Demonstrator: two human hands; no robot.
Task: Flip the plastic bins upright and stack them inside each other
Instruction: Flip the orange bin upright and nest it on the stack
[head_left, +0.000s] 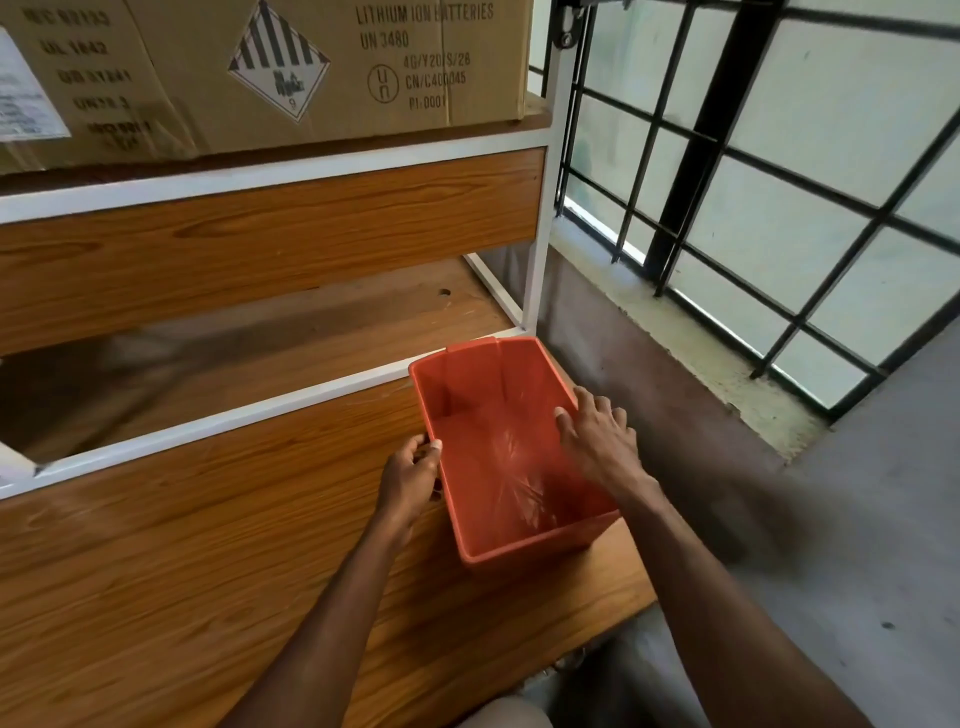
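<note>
2 hands on 1 orange bin, lower centre-right of frame. Left hand curled round bin's left long rim, thumb tip over the edge on the inside, fingers tucked outside against the wall; clamped on it, probably to pin bin against sliding on smooth wood. Right hand reaching over right long rim, fingers spread and fairly straight, thumb dipping inside; not clearly gripping, more resting or pressing on the rim and wall, likely steadying or squaring. Some motion blur here, so exact contact hard to call.

Bin upright, mouth up, inside bare, glossy floor catching window glare. Looks like a single bin; nested wall lines not visible, so cannot tell whether more than 1 sits here. Small lip tab at far short rim. No other bins in view, upside down or otherwise.

Resting on wooden table, near its right edge, far end just beside white shelf frame post at frame centre. Placement judged handy: close to body, both arms reaching it evenly.

Upper left of frame: cardboard boxes on shelf, lithium battery markings, well apart from bin. Right of frame: barred window, concrete sill below. Grey floor lower right.

Judgement: flip step for this bin done; stacking needs a 2nd bin, none seen.
</note>
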